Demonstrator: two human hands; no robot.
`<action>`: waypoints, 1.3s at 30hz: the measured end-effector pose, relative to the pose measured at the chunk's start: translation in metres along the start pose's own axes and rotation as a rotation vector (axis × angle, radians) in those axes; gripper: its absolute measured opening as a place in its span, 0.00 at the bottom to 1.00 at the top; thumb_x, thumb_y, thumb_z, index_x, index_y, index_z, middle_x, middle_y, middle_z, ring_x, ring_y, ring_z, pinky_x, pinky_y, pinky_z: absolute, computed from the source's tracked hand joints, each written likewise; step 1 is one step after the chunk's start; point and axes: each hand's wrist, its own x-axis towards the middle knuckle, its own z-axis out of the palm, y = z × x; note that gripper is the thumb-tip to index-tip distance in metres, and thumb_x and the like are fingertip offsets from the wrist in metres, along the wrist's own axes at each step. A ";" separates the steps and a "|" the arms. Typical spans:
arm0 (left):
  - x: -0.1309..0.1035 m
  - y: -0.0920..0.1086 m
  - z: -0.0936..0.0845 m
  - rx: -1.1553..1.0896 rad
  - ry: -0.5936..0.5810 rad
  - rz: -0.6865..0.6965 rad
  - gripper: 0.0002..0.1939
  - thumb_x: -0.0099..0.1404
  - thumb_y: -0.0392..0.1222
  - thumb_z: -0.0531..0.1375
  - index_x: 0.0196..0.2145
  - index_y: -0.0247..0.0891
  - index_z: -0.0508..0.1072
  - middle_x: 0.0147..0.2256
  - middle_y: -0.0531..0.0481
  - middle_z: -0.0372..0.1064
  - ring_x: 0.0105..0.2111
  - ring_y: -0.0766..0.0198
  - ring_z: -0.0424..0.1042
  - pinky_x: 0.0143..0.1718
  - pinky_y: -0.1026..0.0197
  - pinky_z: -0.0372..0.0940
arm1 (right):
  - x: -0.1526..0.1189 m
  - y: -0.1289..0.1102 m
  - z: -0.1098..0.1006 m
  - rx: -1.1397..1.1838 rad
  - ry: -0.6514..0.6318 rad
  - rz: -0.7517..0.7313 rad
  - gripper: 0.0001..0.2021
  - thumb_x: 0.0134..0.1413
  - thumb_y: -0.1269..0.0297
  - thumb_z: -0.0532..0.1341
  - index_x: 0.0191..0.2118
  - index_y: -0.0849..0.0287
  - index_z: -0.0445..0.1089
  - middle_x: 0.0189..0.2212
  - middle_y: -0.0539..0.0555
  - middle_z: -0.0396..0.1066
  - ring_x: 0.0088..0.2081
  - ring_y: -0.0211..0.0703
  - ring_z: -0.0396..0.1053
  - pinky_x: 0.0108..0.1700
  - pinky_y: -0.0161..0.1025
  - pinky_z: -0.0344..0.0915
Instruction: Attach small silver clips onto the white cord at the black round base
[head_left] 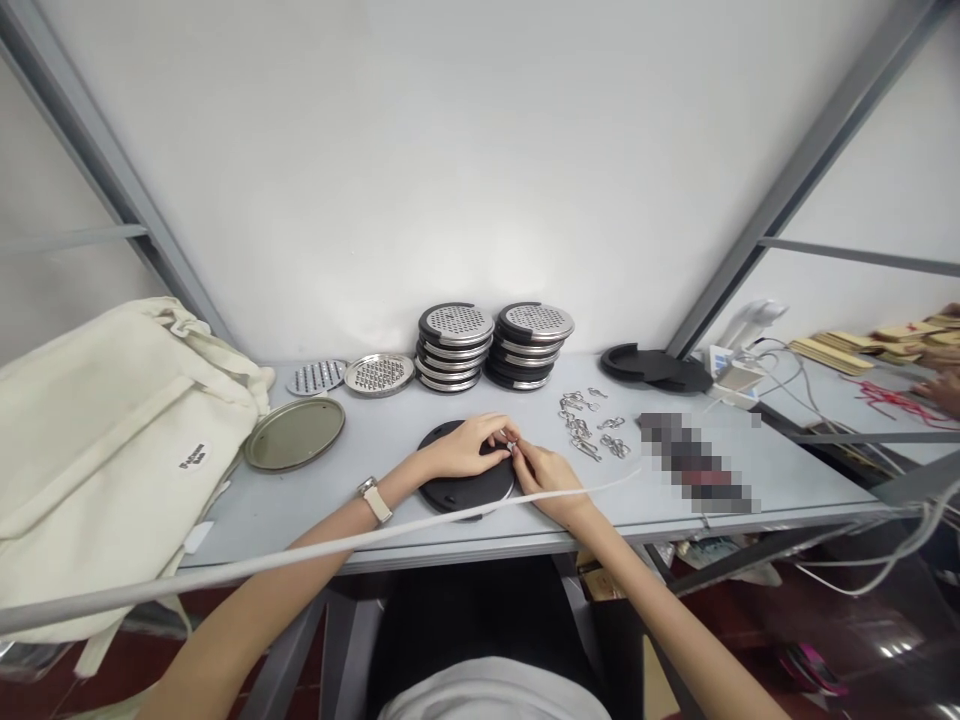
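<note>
A round black disc [466, 492] with a thin metallic edge lies on the table near its front. Over its right part, my left hand [474, 447] is closed in a pinch. My right hand [546, 482] pinches beside it at the disc's right edge, fingertips meeting those of the left. A small shiny bit shows between the fingertips, too small to name. Several loose metal clips or hooks [577, 430] are scattered right of my hands. Behind them stand two stacks of round graters with black rims, the left stack [455, 345] and the right stack [529, 345].
Left of the stacks lie two loose grater plates [380, 374] and a greenish round plate [295, 434]. A cream bag [112, 430] fills the left end. Black rings [652, 366] and a power strip [731, 378] sit at the right. A white cable [420, 522] crosses in front.
</note>
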 end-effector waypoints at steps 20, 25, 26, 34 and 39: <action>-0.002 0.007 0.002 0.100 0.020 -0.070 0.18 0.56 0.34 0.57 0.46 0.39 0.63 0.42 0.48 0.66 0.37 0.63 0.68 0.37 0.61 0.66 | 0.001 0.000 0.000 -0.062 -0.053 0.009 0.10 0.62 0.67 0.47 0.33 0.60 0.64 0.28 0.54 0.72 0.28 0.40 0.68 0.30 0.33 0.54; -0.003 0.007 0.001 0.154 0.009 -0.067 0.17 0.57 0.34 0.57 0.45 0.39 0.63 0.42 0.49 0.67 0.32 0.65 0.67 0.37 0.61 0.65 | 0.001 -0.001 -0.002 -0.059 -0.063 0.019 0.10 0.61 0.67 0.48 0.33 0.60 0.64 0.28 0.54 0.72 0.28 0.40 0.68 0.31 0.34 0.53; -0.003 0.007 0.001 0.167 0.012 -0.061 0.16 0.57 0.34 0.57 0.44 0.39 0.64 0.42 0.49 0.67 0.32 0.65 0.67 0.38 0.60 0.65 | 0.001 -0.002 -0.003 -0.054 -0.063 0.018 0.10 0.61 0.66 0.47 0.34 0.60 0.64 0.28 0.54 0.72 0.28 0.40 0.68 0.31 0.34 0.53; -0.001 0.009 0.000 0.220 0.020 -0.001 0.14 0.57 0.32 0.57 0.42 0.38 0.66 0.38 0.49 0.67 0.41 0.60 0.66 0.45 0.58 0.61 | -0.001 -0.004 -0.006 -0.037 -0.089 0.041 0.10 0.60 0.65 0.48 0.37 0.60 0.65 0.29 0.55 0.72 0.29 0.40 0.68 0.31 0.33 0.54; -0.001 0.009 0.000 0.239 0.007 0.005 0.13 0.57 0.33 0.57 0.41 0.38 0.66 0.36 0.51 0.67 0.39 0.61 0.66 0.44 0.58 0.61 | 0.000 -0.002 -0.004 -0.042 -0.102 0.020 0.11 0.60 0.67 0.47 0.38 0.61 0.65 0.32 0.57 0.73 0.31 0.41 0.68 0.33 0.34 0.54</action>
